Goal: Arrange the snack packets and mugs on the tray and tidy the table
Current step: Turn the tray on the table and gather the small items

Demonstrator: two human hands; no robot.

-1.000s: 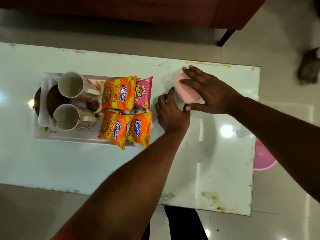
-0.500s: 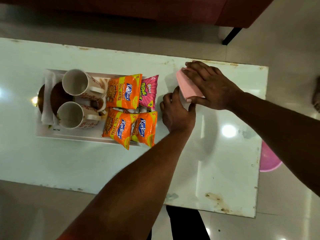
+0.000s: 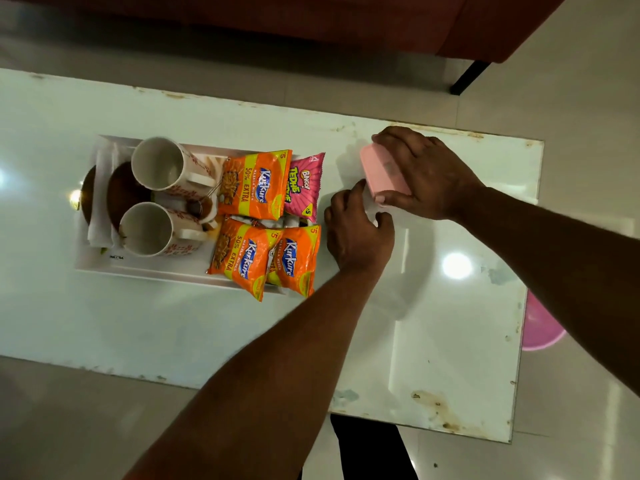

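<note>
**A:** Tray, position?

**B:** White tray [image 3: 138, 268] on the left part of the white table [image 3: 173, 323]. Far mug [image 3: 157, 164] and near mug [image 3: 145, 230] on its left half, handles to the right. Far orange packet [image 3: 254, 185] beside a pink packet [image 3: 304, 187] on its right half. Near orange pair [image 3: 266, 259] overlapping each other, hanging over the tray's near edge.

**A:** Hands?

**B:** Right hand [image 3: 429, 174] grips a pink box [image 3: 381, 168] from above, right of the tray, fingers wrapped over its far end, thumb on its near end. Left hand [image 3: 356, 233] sits between packets and box, fingers curled. Whether it holds anything, I cannot tell.

**A:** Beyond that?

**B:** Pink tub [image 3: 540, 327] on the floor past the table's right edge.
</note>
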